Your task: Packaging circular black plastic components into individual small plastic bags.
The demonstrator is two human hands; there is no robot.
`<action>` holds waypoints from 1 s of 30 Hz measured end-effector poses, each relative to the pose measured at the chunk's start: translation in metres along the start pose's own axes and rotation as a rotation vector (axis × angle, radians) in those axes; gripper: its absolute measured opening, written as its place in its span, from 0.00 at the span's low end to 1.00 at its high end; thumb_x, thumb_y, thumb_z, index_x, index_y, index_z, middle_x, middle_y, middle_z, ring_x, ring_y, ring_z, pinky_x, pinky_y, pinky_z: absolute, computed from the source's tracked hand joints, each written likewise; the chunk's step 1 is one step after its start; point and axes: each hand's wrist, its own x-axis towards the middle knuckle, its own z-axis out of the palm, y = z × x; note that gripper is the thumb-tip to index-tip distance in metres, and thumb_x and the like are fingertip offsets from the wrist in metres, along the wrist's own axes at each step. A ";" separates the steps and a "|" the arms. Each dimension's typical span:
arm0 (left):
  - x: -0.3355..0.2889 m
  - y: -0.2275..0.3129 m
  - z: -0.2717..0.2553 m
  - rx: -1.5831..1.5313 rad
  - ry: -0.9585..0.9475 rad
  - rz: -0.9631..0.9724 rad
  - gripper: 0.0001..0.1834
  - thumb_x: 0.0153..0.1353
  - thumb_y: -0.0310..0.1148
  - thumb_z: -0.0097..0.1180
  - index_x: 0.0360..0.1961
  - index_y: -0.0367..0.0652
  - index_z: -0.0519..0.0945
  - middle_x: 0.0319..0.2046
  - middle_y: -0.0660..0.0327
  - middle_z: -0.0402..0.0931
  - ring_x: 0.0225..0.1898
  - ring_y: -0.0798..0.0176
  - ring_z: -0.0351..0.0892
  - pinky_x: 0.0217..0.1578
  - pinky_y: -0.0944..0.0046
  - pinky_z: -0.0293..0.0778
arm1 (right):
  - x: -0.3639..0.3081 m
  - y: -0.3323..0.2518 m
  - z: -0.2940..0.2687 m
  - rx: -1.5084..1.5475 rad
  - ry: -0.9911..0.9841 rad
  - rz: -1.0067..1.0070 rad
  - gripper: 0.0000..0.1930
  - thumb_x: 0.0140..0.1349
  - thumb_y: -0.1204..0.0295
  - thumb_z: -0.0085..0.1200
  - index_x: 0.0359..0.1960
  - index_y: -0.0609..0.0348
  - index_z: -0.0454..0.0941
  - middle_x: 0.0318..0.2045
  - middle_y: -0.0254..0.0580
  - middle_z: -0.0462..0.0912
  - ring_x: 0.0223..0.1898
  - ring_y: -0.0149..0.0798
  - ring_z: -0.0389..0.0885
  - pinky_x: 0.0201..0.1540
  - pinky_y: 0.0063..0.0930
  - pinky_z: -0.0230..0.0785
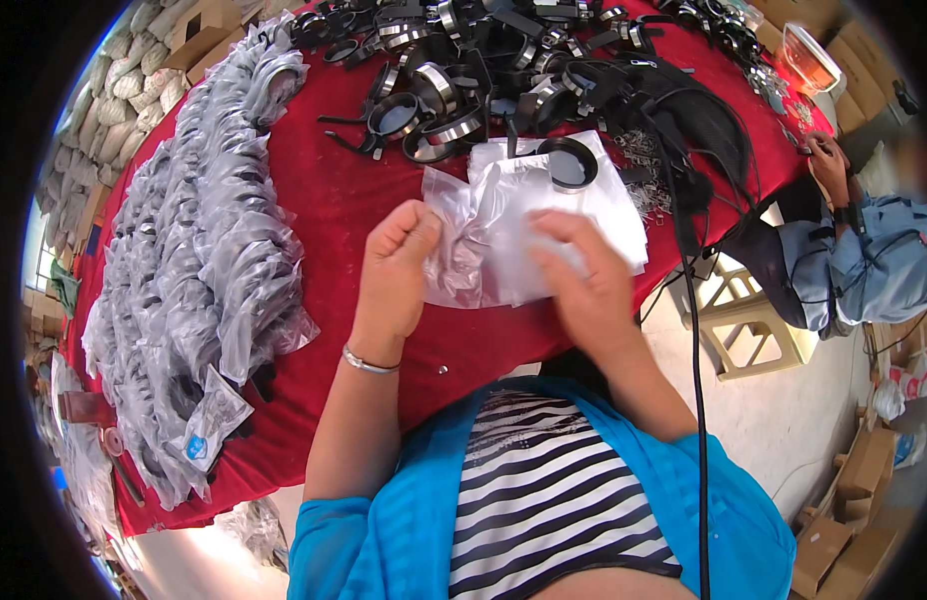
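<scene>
My left hand [404, 245] is closed, thumb against fingers, pinching the left edge of a clear plastic bag [462, 250]. The bag is crinkled and looks flat. My right hand [589, 280] is at the bag's right side, its fingers smeared by motion, so its grip cannot be made out. Behind the bag lies a stack of white translucent plastic bags [614, 200]. A black ring-shaped piece [569, 165] with a pale centre rests on the stack's far part.
Round black-and-silver pieces with straps [434, 100] heap at the back of the red cloth [374, 390]. Bagged pieces [204, 230] lie in rows at left. Small metal parts [639, 165] and a black cable [696, 350] are at right. A co-worker's hand [829, 165] is far right.
</scene>
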 end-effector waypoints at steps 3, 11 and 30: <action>0.000 0.011 -0.011 -0.190 -0.099 0.016 0.06 0.66 0.26 0.45 0.37 0.39 0.76 0.30 0.69 0.74 0.32 0.78 0.72 0.34 0.75 0.69 | 0.011 0.009 -0.013 0.362 0.184 0.296 0.21 0.59 0.70 0.56 0.54 0.63 0.70 0.44 0.40 0.79 0.45 0.35 0.77 0.49 0.27 0.68; -0.005 0.023 -0.004 -0.363 -0.013 -0.030 0.06 0.67 0.26 0.44 0.37 0.39 0.75 0.35 0.65 0.76 0.38 0.72 0.75 0.43 0.74 0.69 | 0.007 0.006 -0.016 0.624 -0.140 0.602 0.12 0.59 0.69 0.59 0.41 0.63 0.78 0.27 0.27 0.77 0.27 0.19 0.70 0.28 0.14 0.61; -0.013 0.016 0.018 0.761 -0.003 0.425 0.11 0.55 0.26 0.57 0.20 0.36 0.69 0.16 0.56 0.64 0.17 0.60 0.65 0.20 0.64 0.62 | 0.011 -0.007 -0.001 0.736 0.024 0.473 0.13 0.63 0.64 0.55 0.22 0.55 0.73 0.19 0.22 0.70 0.21 0.17 0.63 0.22 0.15 0.53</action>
